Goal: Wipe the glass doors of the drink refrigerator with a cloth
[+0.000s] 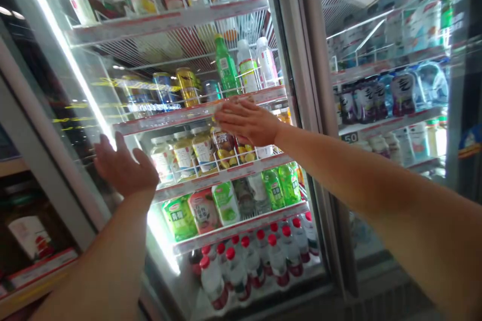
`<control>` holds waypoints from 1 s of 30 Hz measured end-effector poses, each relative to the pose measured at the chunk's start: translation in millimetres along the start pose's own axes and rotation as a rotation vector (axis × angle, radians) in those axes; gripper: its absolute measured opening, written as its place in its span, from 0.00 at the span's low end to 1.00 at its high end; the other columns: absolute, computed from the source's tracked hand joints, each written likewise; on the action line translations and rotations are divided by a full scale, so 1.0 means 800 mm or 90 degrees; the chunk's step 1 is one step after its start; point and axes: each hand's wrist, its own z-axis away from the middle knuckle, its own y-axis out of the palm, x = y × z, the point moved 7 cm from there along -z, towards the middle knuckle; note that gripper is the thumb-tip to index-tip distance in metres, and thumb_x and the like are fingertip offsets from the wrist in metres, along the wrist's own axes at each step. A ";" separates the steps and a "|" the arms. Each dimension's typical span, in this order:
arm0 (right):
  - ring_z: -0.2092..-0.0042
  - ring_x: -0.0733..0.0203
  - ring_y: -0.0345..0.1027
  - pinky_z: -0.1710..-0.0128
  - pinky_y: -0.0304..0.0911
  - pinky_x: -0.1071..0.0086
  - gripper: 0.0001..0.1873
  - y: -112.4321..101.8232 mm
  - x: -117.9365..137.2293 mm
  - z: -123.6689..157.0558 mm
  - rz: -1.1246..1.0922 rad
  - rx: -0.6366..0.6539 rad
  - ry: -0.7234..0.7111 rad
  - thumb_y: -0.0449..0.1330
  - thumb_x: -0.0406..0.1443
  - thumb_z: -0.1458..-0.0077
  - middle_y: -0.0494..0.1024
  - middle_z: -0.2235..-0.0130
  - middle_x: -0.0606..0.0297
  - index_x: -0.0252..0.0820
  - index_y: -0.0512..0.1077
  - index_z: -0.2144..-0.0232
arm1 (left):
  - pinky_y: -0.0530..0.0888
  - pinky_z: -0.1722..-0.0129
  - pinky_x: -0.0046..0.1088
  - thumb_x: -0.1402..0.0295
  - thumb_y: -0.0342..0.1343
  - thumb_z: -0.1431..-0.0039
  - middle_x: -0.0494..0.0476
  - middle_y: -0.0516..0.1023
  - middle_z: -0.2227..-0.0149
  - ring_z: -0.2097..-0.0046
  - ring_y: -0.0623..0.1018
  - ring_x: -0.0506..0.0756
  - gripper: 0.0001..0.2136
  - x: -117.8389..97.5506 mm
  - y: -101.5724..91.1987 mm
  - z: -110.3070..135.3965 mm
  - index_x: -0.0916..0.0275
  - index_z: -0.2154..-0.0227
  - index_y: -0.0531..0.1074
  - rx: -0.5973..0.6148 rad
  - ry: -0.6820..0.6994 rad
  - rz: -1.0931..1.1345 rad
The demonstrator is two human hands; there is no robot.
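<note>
My left hand [126, 165] is raised with its fingers spread, in front of the lit left edge of a glass-fronted drinks cooler [188, 20]. Nothing shows in it. Across the middle shelves reaches my right hand [250, 121], its fingers stretched out flat together and pointing left. A pale patch lies at its fingertips; I cannot make out whether it is a reflection or something thin under them. Whether either palm touches the glass cannot be told. Behind the right hand stand a green bottle [226, 67], a gold can [188, 86] and yellow-and-brown bottles [226, 148].
Lower shelves hold green drink packs [179, 218] and several red-capped bottles [237, 271]. A metal door frame [312, 60] divides this cooler from another one with dark-labelled bottles [404, 93] at right. A large jar [30, 230] stands on a shelf at lower left.
</note>
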 end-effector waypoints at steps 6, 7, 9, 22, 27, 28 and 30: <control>0.26 0.51 0.45 0.27 0.43 0.46 0.29 -0.006 -0.015 0.003 0.003 -0.062 0.187 0.50 0.33 0.35 0.60 0.29 0.63 0.46 0.61 0.32 | 0.46 0.29 0.54 0.62 0.44 0.31 0.69 0.50 0.27 0.26 0.47 0.65 0.30 -0.006 -0.004 -0.002 0.66 0.29 0.52 0.009 -0.011 0.010; 0.26 0.49 0.45 0.27 0.42 0.45 0.30 -0.012 -0.026 0.008 0.018 -0.117 0.282 0.48 0.33 0.35 0.60 0.29 0.62 0.45 0.61 0.32 | 0.46 0.29 0.54 0.62 0.44 0.32 0.69 0.49 0.27 0.26 0.47 0.65 0.31 -0.007 -0.005 -0.002 0.66 0.29 0.52 0.014 -0.012 0.010; 0.26 0.46 0.44 0.28 0.41 0.42 0.30 -0.020 -0.040 0.018 0.045 -0.197 0.407 0.47 0.32 0.35 0.60 0.29 0.59 0.44 0.60 0.32 | 0.46 0.30 0.55 0.62 0.45 0.32 0.70 0.49 0.27 0.26 0.47 0.66 0.31 -0.011 -0.007 -0.002 0.66 0.29 0.52 0.021 -0.011 0.008; 0.27 0.49 0.46 0.27 0.41 0.46 0.29 -0.006 -0.018 0.009 0.042 -0.125 0.297 0.48 0.32 0.35 0.59 0.29 0.58 0.40 0.61 0.32 | 0.48 0.30 0.54 0.60 0.42 0.31 0.70 0.50 0.27 0.26 0.49 0.66 0.31 0.002 0.002 -0.002 0.66 0.29 0.52 -0.005 0.011 -0.010; 0.26 0.47 0.43 0.27 0.38 0.45 0.31 0.001 -0.011 0.007 0.022 -0.097 0.248 0.50 0.32 0.37 0.58 0.28 0.60 0.42 0.61 0.32 | 0.47 0.29 0.53 0.59 0.41 0.30 0.69 0.50 0.27 0.26 0.48 0.65 0.31 0.003 0.003 0.001 0.66 0.29 0.52 -0.016 0.020 -0.003; 0.26 0.48 0.44 0.26 0.38 0.46 0.32 0.005 -0.001 0.004 0.014 -0.057 0.183 0.51 0.32 0.38 0.58 0.28 0.61 0.43 0.61 0.33 | 0.47 0.29 0.54 0.59 0.41 0.31 0.69 0.50 0.27 0.26 0.48 0.65 0.31 0.003 0.003 0.001 0.66 0.29 0.52 -0.014 0.020 -0.002; 0.26 0.49 0.45 0.26 0.37 0.48 0.32 0.010 0.012 0.002 0.005 0.002 0.094 0.53 0.32 0.39 0.59 0.29 0.62 0.43 0.61 0.33 | 0.47 0.30 0.54 0.58 0.41 0.30 0.68 0.50 0.27 0.26 0.48 0.65 0.31 0.003 0.003 0.001 0.65 0.29 0.52 -0.015 0.016 0.001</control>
